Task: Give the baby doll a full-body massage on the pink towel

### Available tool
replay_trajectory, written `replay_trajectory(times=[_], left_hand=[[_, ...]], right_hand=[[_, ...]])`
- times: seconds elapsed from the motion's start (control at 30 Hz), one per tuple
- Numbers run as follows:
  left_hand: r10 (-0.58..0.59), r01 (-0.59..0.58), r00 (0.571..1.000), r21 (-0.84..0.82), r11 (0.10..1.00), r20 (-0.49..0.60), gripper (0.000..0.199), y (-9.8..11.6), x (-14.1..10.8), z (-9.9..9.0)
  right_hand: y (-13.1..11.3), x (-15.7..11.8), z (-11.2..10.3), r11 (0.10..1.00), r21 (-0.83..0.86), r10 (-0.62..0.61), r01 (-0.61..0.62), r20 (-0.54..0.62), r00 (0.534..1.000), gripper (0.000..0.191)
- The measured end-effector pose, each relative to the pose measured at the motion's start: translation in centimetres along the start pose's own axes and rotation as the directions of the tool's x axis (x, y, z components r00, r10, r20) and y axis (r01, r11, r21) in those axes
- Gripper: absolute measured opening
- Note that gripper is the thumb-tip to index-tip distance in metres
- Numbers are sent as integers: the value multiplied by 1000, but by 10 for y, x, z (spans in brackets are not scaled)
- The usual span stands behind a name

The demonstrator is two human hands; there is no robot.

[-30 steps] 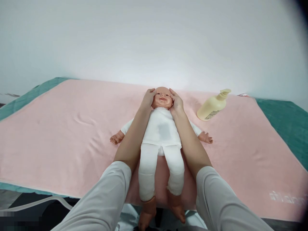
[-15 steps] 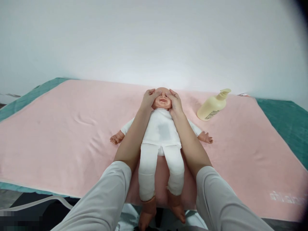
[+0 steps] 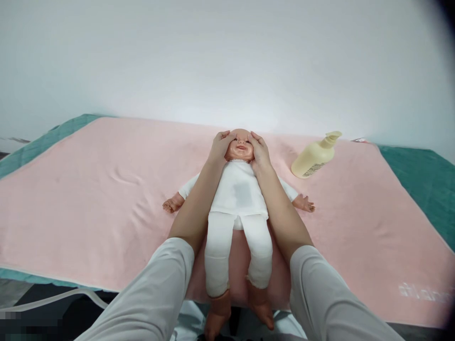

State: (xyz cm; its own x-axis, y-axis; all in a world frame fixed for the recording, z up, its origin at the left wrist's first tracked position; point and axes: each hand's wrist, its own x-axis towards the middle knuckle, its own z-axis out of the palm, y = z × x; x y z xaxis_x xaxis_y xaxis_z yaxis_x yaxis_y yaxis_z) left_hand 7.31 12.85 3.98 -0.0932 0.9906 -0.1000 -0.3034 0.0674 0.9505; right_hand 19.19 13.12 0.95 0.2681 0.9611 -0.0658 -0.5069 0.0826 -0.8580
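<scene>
A baby doll [image 3: 239, 189] with a cloth torso and limbs lies face up, its arms spread and its feet toward me. My left hand [image 3: 219, 147] cups one side of the doll's head, the thumb lying on the brow above the eye. On the opposite side, my right hand [image 3: 260, 149] holds the head the same way, thumb near the other eye. Fingers of both hands curl around the head and are partly hidden behind it. Both forearms run alongside the doll's body, over its arms.
A pale yellow pump bottle [image 3: 313, 157] stands to the right of the doll. Under everything is a pink cloth [image 3: 106, 203] over a green cover [image 3: 419, 180], with a white wall [image 3: 227, 57] behind. A pale tube [image 3: 71, 294] shows at the lower left.
Both thumbs have slid outward from the middle of the doll's brow toward its sides, so more of the eyes shows. The doll and bottle stay in place.
</scene>
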Motion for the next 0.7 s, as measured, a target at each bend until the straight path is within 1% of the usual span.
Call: replay_trajectory(times=[0.13, 0.27, 0.43, 0.57, 0.7], left_hand=[[6, -5, 1000, -24, 1000, 23, 16, -2, 4, -1], [-13, 14, 1000, -47, 999, 24, 18, -3, 5, -1], [-32, 32, 999, -50, 998, 11, 17, -1, 6, -1], [-30, 30, 1000, -24, 999, 0, 18, 1, 4, 0], [-20, 21, 1000, 40, 999, -12, 20, 5, -1, -1]], right_hand=[[2, 4, -2, 999, 48, 25, -26, 14, 1000, 27], [2, 7, -3, 993, 103, 62, -64, 26, 998, 28], [-2, 6, -2, 987, 98, 130, -130, 13, 991, 36], [-5, 3, -1, 985, 106, 137, -139, 29, 990, 38], [-10, -6, -1, 988, 87, 120, -124, 51, 991, 40]])
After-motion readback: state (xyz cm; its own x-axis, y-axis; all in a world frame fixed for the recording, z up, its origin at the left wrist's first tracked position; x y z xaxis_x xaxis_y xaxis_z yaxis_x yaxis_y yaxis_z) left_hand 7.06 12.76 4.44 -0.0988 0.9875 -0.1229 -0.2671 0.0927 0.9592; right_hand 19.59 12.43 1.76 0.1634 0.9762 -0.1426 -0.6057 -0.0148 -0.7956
